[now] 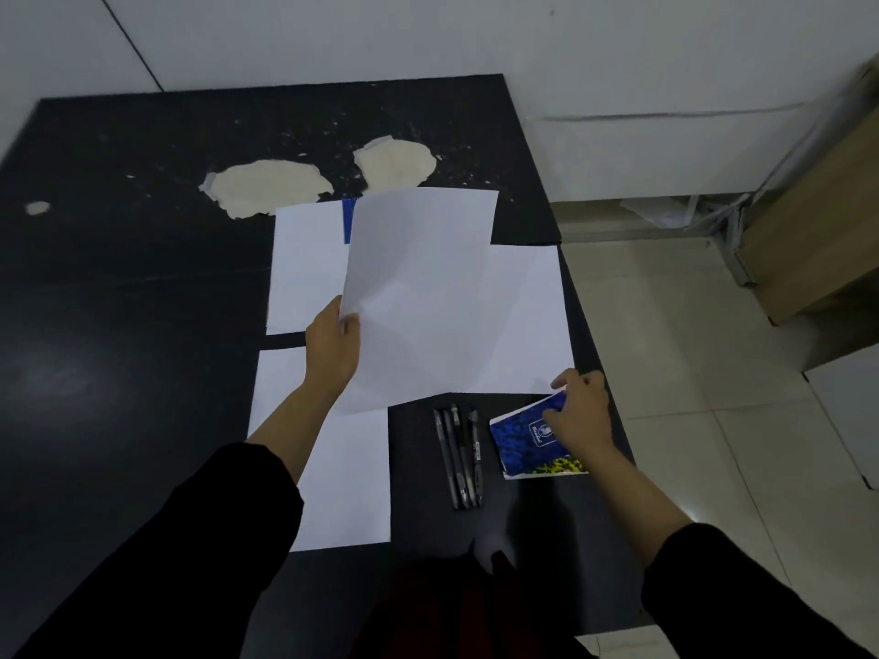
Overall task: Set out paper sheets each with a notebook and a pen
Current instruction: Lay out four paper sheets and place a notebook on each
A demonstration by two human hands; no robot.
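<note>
A dark table (pixel 142 325) filled most of the view, its far part marked by two pale, ragged patches (pixel 271 185) where the surface had peeled.

Three white sheets lay flat on it. The near sheet (pixel 342 478) sat at the left of the working area with its long axis running near to far. The far-left sheet (pixel 304 268) lay beyond it, a narrow dark gap between them, and a strip of something blue (pixel 349 221) showed at its far right edge. A third flat sheet (pixel 532 325) reached toward the right edge of the table.

A fourth sheet (pixel 418 287) was raised above these, tilted, its long axis near to far and leaning slightly right at the top. The left hand (pixel 333 344) pinched it at the left edge, thumb on top.

A blue notebook (pixel 523 435) with a yellow patch at its near corner lay near the right edge of the table, its far right corner lifted. The right hand (pixel 582 411) rested on that corner, fingers curled over it; whether they actually gripped the cover could not be told.

Between the near sheet and the notebook lay a bunch of dark pens (pixel 459 456), touching side by side, long axes near to far.

Black sleeves covered both forearms.
</note>
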